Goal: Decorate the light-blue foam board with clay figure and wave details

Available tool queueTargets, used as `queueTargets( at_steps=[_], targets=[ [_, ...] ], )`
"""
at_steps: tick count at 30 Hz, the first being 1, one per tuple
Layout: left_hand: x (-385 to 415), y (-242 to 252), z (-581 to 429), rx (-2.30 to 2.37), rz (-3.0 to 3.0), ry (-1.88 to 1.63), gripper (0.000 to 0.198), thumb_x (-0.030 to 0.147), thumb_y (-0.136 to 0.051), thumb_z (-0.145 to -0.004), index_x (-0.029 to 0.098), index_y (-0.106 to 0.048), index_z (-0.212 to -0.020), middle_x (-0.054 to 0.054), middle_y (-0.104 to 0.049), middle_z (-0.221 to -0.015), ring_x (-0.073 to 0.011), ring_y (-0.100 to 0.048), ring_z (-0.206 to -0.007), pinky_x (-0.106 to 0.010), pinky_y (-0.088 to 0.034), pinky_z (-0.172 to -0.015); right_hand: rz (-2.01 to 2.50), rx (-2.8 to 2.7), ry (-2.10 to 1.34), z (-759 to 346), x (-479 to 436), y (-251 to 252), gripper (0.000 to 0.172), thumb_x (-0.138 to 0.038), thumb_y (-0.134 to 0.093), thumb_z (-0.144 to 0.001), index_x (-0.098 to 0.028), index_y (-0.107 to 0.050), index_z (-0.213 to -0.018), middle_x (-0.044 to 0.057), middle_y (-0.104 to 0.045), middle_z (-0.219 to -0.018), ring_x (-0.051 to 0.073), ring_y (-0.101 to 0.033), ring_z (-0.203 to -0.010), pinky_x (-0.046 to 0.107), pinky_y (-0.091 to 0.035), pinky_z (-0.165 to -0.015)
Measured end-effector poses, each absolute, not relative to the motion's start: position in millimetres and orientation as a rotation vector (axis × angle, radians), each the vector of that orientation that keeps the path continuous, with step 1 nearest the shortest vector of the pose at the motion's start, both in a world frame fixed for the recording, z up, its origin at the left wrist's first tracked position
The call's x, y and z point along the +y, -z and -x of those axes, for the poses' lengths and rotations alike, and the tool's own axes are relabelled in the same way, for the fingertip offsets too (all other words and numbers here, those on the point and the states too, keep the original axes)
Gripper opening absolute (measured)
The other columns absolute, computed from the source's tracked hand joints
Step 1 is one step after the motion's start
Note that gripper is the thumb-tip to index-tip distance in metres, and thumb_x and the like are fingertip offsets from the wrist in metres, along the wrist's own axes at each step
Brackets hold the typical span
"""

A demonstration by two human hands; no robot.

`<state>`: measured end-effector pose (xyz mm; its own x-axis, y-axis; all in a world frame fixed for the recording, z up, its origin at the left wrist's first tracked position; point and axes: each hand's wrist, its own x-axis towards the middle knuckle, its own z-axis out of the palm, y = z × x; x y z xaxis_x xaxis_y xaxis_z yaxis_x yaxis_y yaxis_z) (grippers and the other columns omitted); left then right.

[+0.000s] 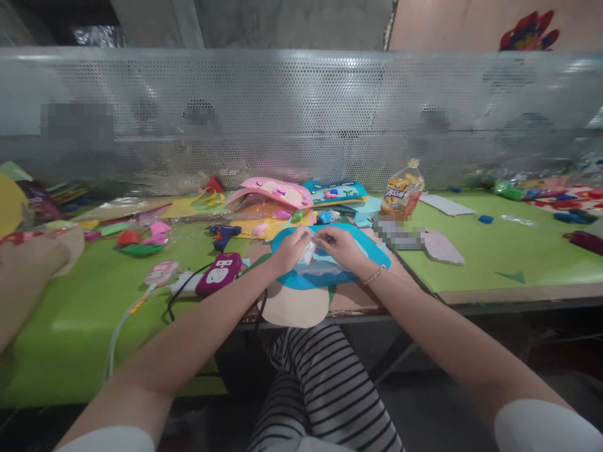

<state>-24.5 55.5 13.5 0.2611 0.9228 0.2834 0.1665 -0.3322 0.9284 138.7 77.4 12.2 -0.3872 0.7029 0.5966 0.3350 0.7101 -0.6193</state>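
Note:
My left hand (288, 250) and my right hand (343, 246) meet over a blue round felt piece (372, 250) on the table's front edge. Together they pinch a small clear plastic packet (309, 250) between their fingertips. A thin bracelet sits on my right wrist. A beige felt disc (294, 306) pokes out from under the blue piece toward me.
On the green table (494, 251) lie a purple phone (219, 274), a pink device with a white cable (161, 272), a blue glue gun (222, 235), several coloured felt shapes (277, 191) and a yellow bottle (402, 191). A perforated metal screen (301, 113) stands behind. Another person's arm (23, 270) rests at the left.

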Motion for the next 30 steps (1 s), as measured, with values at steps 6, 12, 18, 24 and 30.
queueTargets(
  at_steps=[6, 12, 18, 24, 30],
  targets=[
    [54.4, -16.1, 24.7, 1.063, -1.745, -1.186, 0.021, 0.041, -0.048, -0.087, 0.021, -0.047, -0.079, 0.001, -0.063, -0.064, -0.014, -0.058, -0.046, -0.023, -0.043, -0.045, 0.803, -1.98, -0.495, -137.1, 80.1, -7.6, 0.018, -0.032, -0.052, -0.08, -0.019, -0.063, -0.074, 0.003, -0.066, -0.07, 0.015, -0.058, -0.065, 0.027, -0.046, -0.063],
    [55.1, -16.0, 24.8, 1.066, -1.771, -1.194, 0.019, 0.037, -0.049, -0.087, 0.021, -0.047, -0.078, 0.002, -0.064, -0.062, -0.0133, -0.057, -0.044, -0.022, -0.039, -0.044, 0.797, -1.974, -0.542, -136.7, 78.6, -8.9, 0.017, -0.031, -0.052, -0.08, -0.019, -0.063, -0.075, 0.002, -0.067, -0.068, 0.016, -0.06, -0.064, 0.028, -0.046, -0.061],
    [54.8, -15.0, 25.0, 1.088, -1.859, -1.179, 0.018, 0.036, -0.045, -0.089, 0.022, -0.046, -0.077, 0.002, -0.063, -0.062, -0.0131, -0.056, -0.045, -0.022, -0.039, -0.046, 0.767, -1.974, -0.601, -137.5, 74.9, -10.8, 0.018, -0.032, -0.052, -0.08, -0.02, -0.059, -0.07, 0.002, -0.065, -0.065, 0.016, -0.059, -0.063, 0.028, -0.046, -0.062],
    [53.0, -14.6, 23.9, 1.104, -1.832, -1.164, 0.02, 0.038, -0.041, -0.09, 0.022, -0.043, -0.077, 0.002, -0.061, -0.063, -0.0142, -0.057, -0.047, -0.023, -0.04, -0.045, 0.771, -1.98, -0.648, -136.2, 76.4, -10.1, 0.019, -0.035, -0.052, -0.08, -0.02, -0.056, -0.07, 0.001, -0.062, -0.064, 0.015, -0.056, -0.061, 0.028, -0.043, -0.059],
    [54.4, -13.3, 25.3, 1.129, -1.911, -1.246, 0.027, 0.042, -0.044, -0.089, 0.021, -0.044, -0.072, 0.003, -0.052, -0.055, -0.0125, -0.051, -0.048, -0.022, -0.034, -0.049, 0.773, -1.99, -0.636, -136.5, 74.1, -13.1, 0.025, -0.039, -0.05, -0.082, -0.019, -0.055, -0.068, 0.001, -0.06, -0.065, 0.014, -0.054, -0.062, 0.026, -0.04, -0.057]
  ],
)
